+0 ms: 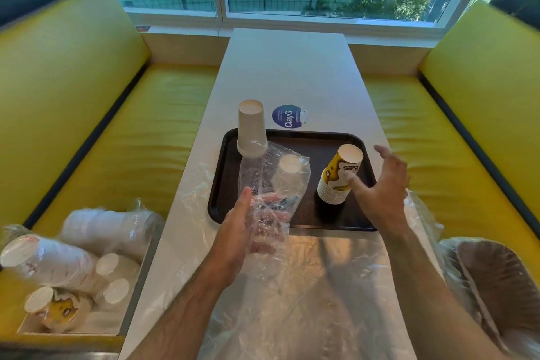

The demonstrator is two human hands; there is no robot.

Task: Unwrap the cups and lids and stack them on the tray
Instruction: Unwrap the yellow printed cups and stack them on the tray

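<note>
— Counting what stands on the tray [295, 223]: how many stacks do you make out?

— Three. One white stack of cups [252, 128] upside down at the far left corner, one yellow printed stack [340, 175] upside down at the right side, and a third white stack [287, 172] between them inside a clear plastic wrapper [271, 184].

— And the hands?

— Two, both bare. The left hand [248, 228] grips the near end of that wrapper, fingers curled into the crumpled plastic over the tray's near edge. The right hand [385, 187] is spread, fingers relaxed, thumb just beside or touching the yellow stack; blur makes it hard to say which.

— Anything off the tray?

— One loose plastic sheet [306, 286] lies on the table [289, 67] under the forearms. One round blue sticker [289, 116] sits just beyond the tray. On the left bench a box [128, 316] holds several wrapped stacks of cups [67, 266]; I can't count them surely. At the right, one wrapped bundle of brown lids [502, 280] lies on the yellow seat [438, 140].
</note>
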